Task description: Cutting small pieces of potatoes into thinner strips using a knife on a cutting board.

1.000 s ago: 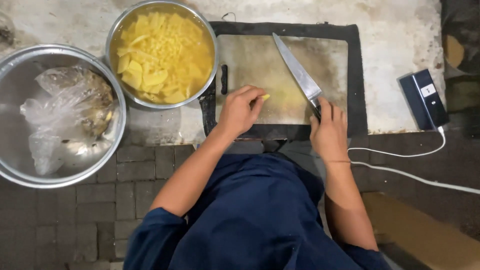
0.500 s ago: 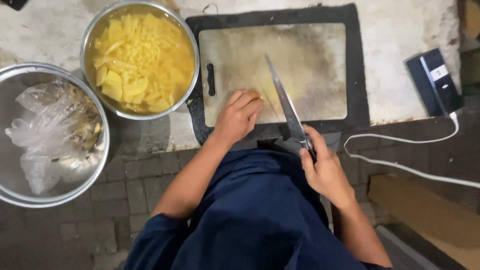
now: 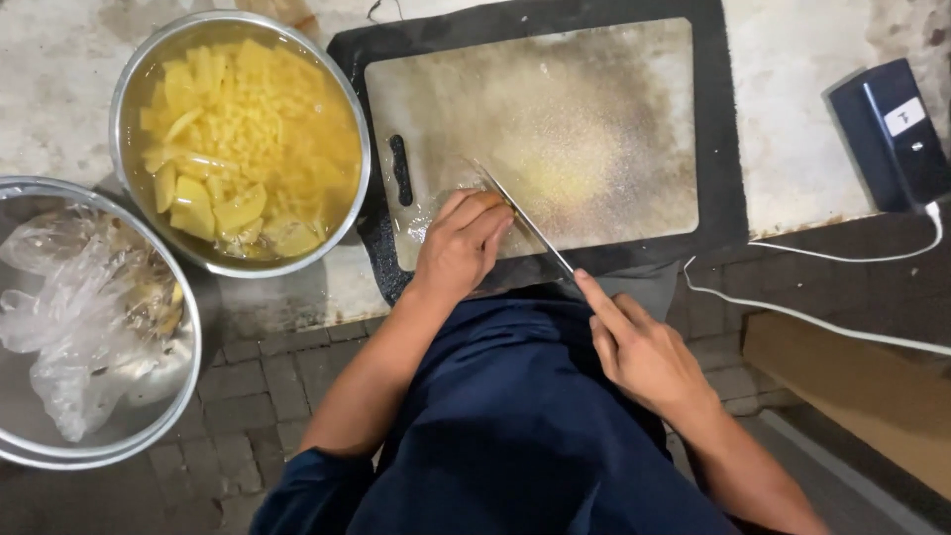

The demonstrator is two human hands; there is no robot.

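Working surface: pale stained slab [image 3: 812, 149] w/ dark brick floor [image 3: 248, 396] below its near edge; person seated at that edge in dark blue clothing [image 3: 515, 426].

Layout, ref. the grip on the knife:
- Cutting board [image 3: 594, 129], translucent, on black mat [image 3: 728, 119], lies ahead of and left of the right hand [image 3: 644, 352]. Board handle slot faces left.
- Right hand is clenched around the knife handle, index finger extended along the spine. Handle itself hidden in the palm. Hand sits off the board's near edge, above the lap.
- Knife [image 3: 525, 218] runs diagonally up-left from the grip, blade on the board's near-left corner.
- Left hand [image 3: 461, 248] is just left of the blade, fingers curled down, pinning a small yellow piece [image 3: 508, 206] against the board; blade touches or is just beside the fingertips. Piece mostly covered by the fingers.

Other items:
- Steel bowl [image 3: 129, 89], far left of grip, filled w/ yellow cut pieces in liquid.
- 2nd steel bowl [image 3: 188, 337], further left, lower, holds crumpled clear plastic bag [image 3: 79, 317].
- Dark charger block [image 3: 887, 129], right of grip, w/ white cable [image 3: 812, 317] trailing across the floor.
- Brown board [image 3: 852, 367] at right.
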